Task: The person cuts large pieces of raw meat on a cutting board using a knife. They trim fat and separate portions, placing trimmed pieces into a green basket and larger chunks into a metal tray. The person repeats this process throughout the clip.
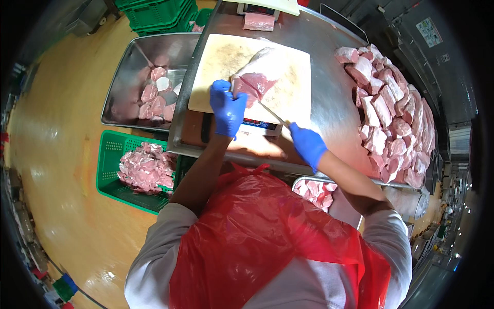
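Observation:
A large piece of raw meat point(260, 69), pale with fat on top and dark pink at the near end, lies on a white cutting board point(293, 67). My left hand point(227, 109), in a blue glove, is closed at the meat's near left edge; its fingertips are partly hidden. In my right hand point(307, 144), also gloved in blue, is a knife point(274, 113). The blade points up and left, and its tip touches the near end of the meat. Under the board's near edge shows a scale point(260, 127) with a lit display.
Many meat pieces point(393, 113) are heaped on the steel table point(332, 98) at right. To the left stand a steel tub point(121, 103) with meat chunks and a green crate point(106, 170) of trimmings. Another meat block point(259, 21) sits at the back. A tray point(350, 206) of scraps is near my right side.

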A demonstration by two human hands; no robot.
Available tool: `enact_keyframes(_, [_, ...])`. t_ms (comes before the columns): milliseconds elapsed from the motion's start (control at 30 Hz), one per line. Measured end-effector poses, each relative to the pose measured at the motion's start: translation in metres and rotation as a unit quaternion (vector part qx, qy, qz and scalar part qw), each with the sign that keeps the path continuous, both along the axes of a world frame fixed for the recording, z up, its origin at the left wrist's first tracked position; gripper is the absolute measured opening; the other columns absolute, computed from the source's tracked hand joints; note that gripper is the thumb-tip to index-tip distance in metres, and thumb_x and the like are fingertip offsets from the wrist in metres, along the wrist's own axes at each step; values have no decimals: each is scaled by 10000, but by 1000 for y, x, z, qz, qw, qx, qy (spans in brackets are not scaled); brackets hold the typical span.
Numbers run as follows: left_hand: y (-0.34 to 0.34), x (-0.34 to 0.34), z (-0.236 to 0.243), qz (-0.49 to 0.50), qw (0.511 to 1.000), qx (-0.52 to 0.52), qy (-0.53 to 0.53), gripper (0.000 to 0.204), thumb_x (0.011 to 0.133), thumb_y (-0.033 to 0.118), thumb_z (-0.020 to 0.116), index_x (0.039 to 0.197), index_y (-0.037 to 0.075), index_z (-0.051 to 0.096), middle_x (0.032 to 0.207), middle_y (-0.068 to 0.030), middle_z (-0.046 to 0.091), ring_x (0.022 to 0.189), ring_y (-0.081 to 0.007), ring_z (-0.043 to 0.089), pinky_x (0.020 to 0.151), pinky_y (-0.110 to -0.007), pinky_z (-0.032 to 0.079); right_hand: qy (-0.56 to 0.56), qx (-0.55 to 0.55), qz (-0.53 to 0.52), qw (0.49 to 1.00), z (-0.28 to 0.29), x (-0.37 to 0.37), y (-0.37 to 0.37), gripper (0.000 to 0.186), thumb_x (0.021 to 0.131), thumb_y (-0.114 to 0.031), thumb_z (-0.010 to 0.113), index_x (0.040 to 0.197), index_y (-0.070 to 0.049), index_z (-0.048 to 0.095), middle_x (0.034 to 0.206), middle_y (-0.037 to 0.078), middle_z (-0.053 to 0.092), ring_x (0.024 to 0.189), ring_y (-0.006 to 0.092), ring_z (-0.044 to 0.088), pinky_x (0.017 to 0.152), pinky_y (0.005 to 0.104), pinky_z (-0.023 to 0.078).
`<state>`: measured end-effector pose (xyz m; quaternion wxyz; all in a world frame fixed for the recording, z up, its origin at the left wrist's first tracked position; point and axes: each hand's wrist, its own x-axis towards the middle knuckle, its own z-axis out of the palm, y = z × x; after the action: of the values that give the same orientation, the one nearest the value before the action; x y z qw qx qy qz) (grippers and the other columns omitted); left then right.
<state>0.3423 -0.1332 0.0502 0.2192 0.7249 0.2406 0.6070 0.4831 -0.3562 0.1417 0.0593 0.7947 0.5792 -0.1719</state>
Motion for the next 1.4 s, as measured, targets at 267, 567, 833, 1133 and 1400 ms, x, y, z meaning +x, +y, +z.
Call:
enact_keyframes(267, [26,-10,11,21,984,-138,114,437,822,111,696,1186,-51,518,1212,-278,615,943,-396,683,848,-417,554,19,206,72,976,47,-15,6,267,950,-66,520,1172,52,428,746,283,623,638,477,605,560,573,454])
enact_keyframes(567, [9,-17,31,-73,937,-325,108,403,770,58,734,1118,-1,539,946,-223,700,923,-352,709,822,-427,544,-3,179,-31,983,22,-56,180,370,821,-129,715,1098,66,568,948,284,699,891,447,696,789,499,559])
enact_keyframes(833, [73,-100,-13,-122,958,-257,37,367,771,62,750,1109,0,621,959,-62,650,787,-170,621,713,-294,531,-36,-70,-3,997,29,-40,39,276,978,-163,521,1187,16,500,905,234,712,845,418,708,738,507,561])
enact_keyframes(1133, [106,-332,-39,141,807,-230,525,465,819,162,753,1235,-6,628,1045,-161,698,987,-195,656,898,-338,513,139,260,-248,923,6,-28,-74,128,1020,-128,576,1031,-8,532,638,148,593,477,247,566,471,397,432])
enact_keyframes(1400, [74,45,95,-127,872,-106,461,983,761,553,795,1447,-46,423,1389,-264,541,1294,-391,542,1039,-507,468,146,361,-262,883,17,-14,-21,185,1042,-196,556,1011,-15,531,633,62,558,474,127,513,445,313,415])
